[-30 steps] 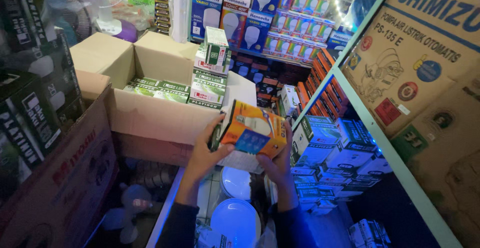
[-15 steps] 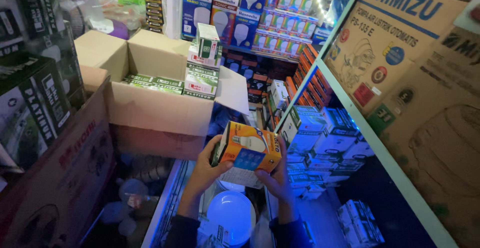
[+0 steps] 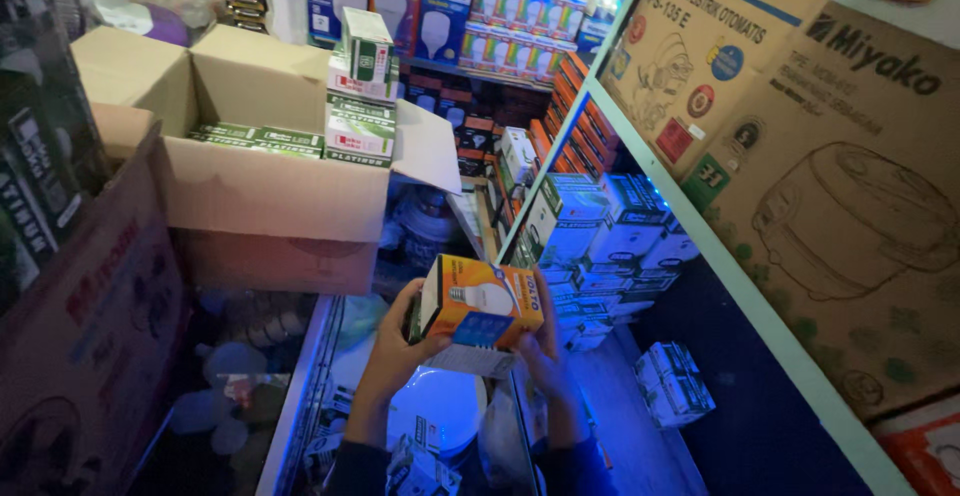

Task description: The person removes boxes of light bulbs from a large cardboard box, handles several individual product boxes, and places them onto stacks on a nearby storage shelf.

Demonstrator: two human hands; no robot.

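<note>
Orange bulb box [image 3: 482, 305] sits lengthwise at lower centre, clasped between your left hand [image 3: 392, 348] and right hand [image 3: 540, 351], equally near.

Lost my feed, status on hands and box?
Left hand and right hand both grip orange bulb box. Bottom flap open. Lit bulb below; nothing blocking.

There is only one view, from a camera on the person's head. It looks forward and down along a narrow aisle. The left hand [image 3: 385, 356] and right hand [image 3: 545, 356] come up from the bottom edge, close to the lens, at the lower middle. An open carton [image 3: 270, 206] stands near on the left, and a shelf [image 3: 700, 226] runs slanted across the right side. The bulb boxes [image 3: 440, 6] at the top are the farthest things.
</note>
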